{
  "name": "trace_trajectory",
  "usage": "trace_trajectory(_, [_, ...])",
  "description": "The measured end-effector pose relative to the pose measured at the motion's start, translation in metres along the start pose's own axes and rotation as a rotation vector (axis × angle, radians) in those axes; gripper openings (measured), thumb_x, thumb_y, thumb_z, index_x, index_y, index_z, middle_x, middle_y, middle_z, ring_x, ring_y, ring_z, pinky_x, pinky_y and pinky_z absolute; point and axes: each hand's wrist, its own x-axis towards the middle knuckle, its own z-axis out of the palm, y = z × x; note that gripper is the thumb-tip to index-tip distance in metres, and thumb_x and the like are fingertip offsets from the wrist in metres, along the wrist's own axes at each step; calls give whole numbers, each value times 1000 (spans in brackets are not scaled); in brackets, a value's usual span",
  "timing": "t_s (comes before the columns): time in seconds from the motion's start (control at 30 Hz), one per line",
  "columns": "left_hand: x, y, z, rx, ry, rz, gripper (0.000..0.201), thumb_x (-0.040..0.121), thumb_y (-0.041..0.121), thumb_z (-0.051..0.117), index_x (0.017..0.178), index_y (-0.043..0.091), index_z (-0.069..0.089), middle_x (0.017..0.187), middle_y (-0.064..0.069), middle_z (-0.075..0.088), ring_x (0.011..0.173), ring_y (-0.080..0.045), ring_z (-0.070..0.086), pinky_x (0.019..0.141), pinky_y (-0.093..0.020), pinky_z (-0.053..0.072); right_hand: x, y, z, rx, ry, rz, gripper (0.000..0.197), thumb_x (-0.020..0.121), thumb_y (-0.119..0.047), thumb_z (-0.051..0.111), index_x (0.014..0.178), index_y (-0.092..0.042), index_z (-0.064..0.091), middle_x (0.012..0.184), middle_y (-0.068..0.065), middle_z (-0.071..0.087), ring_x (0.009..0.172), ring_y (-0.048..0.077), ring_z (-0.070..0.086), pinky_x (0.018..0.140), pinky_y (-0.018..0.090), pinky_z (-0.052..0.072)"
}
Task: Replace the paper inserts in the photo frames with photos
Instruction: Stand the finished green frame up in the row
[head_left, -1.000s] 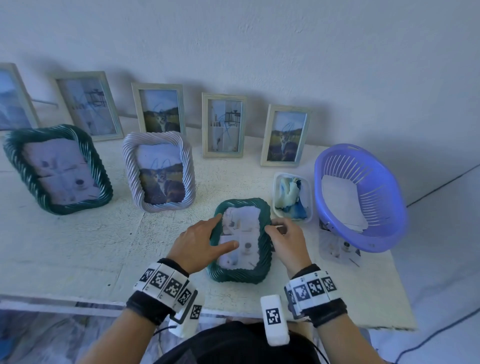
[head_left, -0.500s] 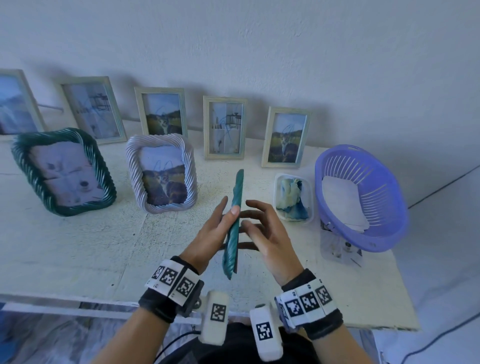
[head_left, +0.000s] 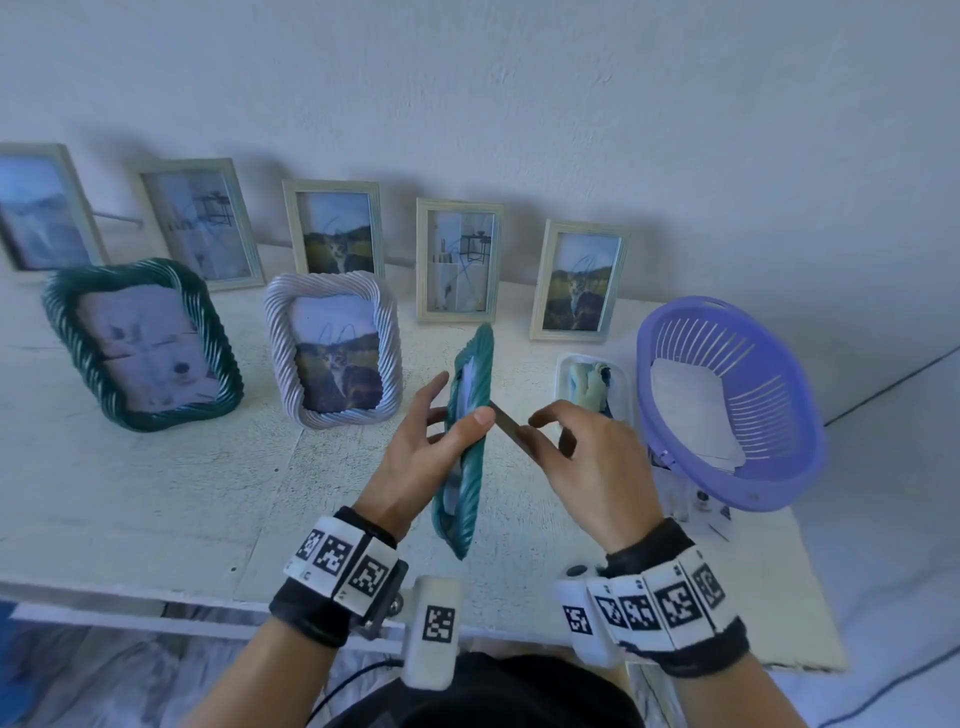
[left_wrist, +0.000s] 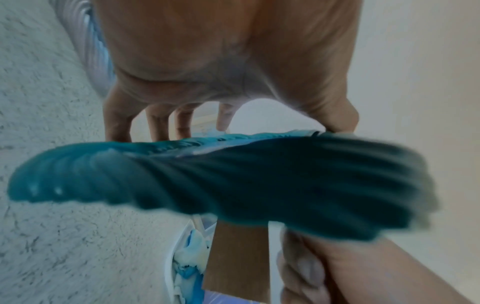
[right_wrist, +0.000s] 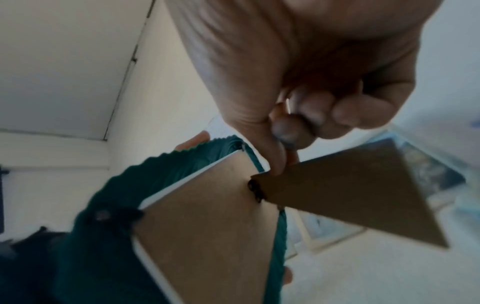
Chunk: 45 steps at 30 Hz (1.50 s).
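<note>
A small green ridged photo frame stands on edge above the white table, its paper insert facing left. My left hand grips it, thumb over the near rim and fingers on the front; in the left wrist view the frame fills the middle. My right hand pinches the brown stand leg, which is swung out from the frame's back. The right wrist view shows the brown backing board, the stand leg and my right hand pinching it.
A large green frame and a white twisted frame stand at the left. Several pale frames lean on the wall behind. A white tray and a purple basket holding paper sit at the right, with a photo under the basket.
The small green frame lay flat on the table; it now stands on edge in my left hand. My right hand went from flat on its back to pinching the stand leg outward.
</note>
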Motion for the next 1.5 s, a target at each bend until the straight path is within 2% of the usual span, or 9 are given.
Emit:
trace_trajectory(0.17, [-2, -4, 11, 167, 85, 89, 112, 52, 81, 67, 147, 42, 23, 143, 6, 39, 131, -9, 39, 110, -38, 35, 2, -17, 6, 671, -160, 381, 24, 100, -25, 50, 97, -12, 70, 59, 6, 68, 48, 23, 64, 49, 38, 55])
trace_trajectory(0.3, [-9, -4, 11, 315, 150, 201, 107, 61, 77, 64, 150, 36, 19, 137, 8, 30, 128, -3, 31, 105, -27, 30, 12, -6, 14, 1225, -207, 756, 51, 95, -54, 47, 102, -11, 73, 98, 17, 73, 91, 33, 70, 88, 47, 54])
trace_trajectory(0.43, [3, -6, 1, 100, 137, 137, 94, 70, 86, 46, 146, 31, 34, 130, 0, 56, 111, -9, 59, 93, -35, 52, 25, 18, 20, 1516, -319, 693, 64, 90, -64, 49, 135, -18, 55, 133, 16, 58, 124, 36, 54, 110, 57, 33])
trace_trajectory(0.57, [24, 1, -8, -155, -2, -88, 69, 86, 76, 27, 123, 30, 63, 112, 0, 72, 106, -18, 67, 91, -45, 54, 42, 28, 24, 1411, -320, 641, 58, 92, -62, 44, 134, -23, 56, 133, 10, 60, 124, 31, 55, 110, 53, 35])
trace_trajectory(0.8, [63, 8, -8, -254, 26, -134, 67, 85, 76, 36, 126, 30, 61, 119, 1, 69, 111, -17, 65, 100, -51, 48, 76, 25, 29, 1161, -197, 597, 48, 95, -55, 45, 123, -21, 65, 120, 4, 68, 114, 24, 62, 105, 49, 42])
trace_trajectory(1.1, [143, -33, -11, -235, 102, -152, 113, 52, 98, 50, 137, 22, 52, 138, -5, 56, 124, -24, 55, 109, -49, 39, 111, 71, 71, 933, -106, 651, 100, 57, -95, 43, 132, -31, 56, 132, -6, 61, 123, 17, 55, 110, 47, 37])
trace_trajectory(1.27, [115, 4, -4, -191, 161, -120, 107, 66, 89, 45, 139, 11, 47, 137, -6, 53, 123, -26, 53, 110, -46, 39, 109, 58, 64, 777, -73, 526, 54, 77, -70, 38, 103, -31, 65, 112, -3, 68, 110, 20, 61, 103, 51, 43])
trace_trajectory(1.4, [118, -1, -5, -164, 166, -138, 126, 49, 99, 44, 141, 13, 46, 142, -12, 51, 127, -29, 51, 110, -48, 38, 106, 62, 68, 714, -47, 461, 51, 79, -64, 39, 95, -20, 60, 104, 13, 65, 102, 34, 61, 97, 56, 46])
trace_trajectory(1.5, [112, 2, -7, -99, 170, -114, 105, 63, 91, 41, 138, 19, 51, 141, -7, 52, 128, -26, 50, 110, -48, 39, 106, 68, 68, 640, -61, 433, 43, 85, -55, 42, 96, -17, 58, 103, 17, 63, 100, 36, 60, 94, 57, 46])
